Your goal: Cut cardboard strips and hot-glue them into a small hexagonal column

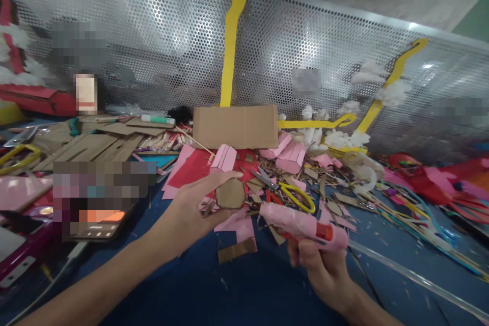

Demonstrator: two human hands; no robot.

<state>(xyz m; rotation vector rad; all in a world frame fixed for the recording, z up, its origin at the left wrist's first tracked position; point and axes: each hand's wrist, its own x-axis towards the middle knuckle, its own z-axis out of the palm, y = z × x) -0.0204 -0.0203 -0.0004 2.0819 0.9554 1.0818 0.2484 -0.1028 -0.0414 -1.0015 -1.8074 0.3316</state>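
Observation:
Between the thumb and fingers of my left hand (191, 204) is a small many-sided cardboard piece (230, 193), its brown face turned toward me. My right hand (324, 267) grips a pink hot glue gun (301, 224) by its handle, with the nozzle pointing left toward the cardboard piece, a short gap apart. A long clear glue stick (416, 275) sticks out of the gun's back end. Just beyond lie scissors with yellow handles (298, 197). Pink paper shapes (223, 158) rest on red and pink sheets behind my left hand.
A cardboard box (236, 127) stands at the back with a yellow hooked strip (231, 35) rising behind it. Cardboard scraps (305, 168) litter the middle. On the left are a lit phone (103, 221), its cable and cardboard strips (91, 147). A perforated metal panel (164, 35) closes off the back.

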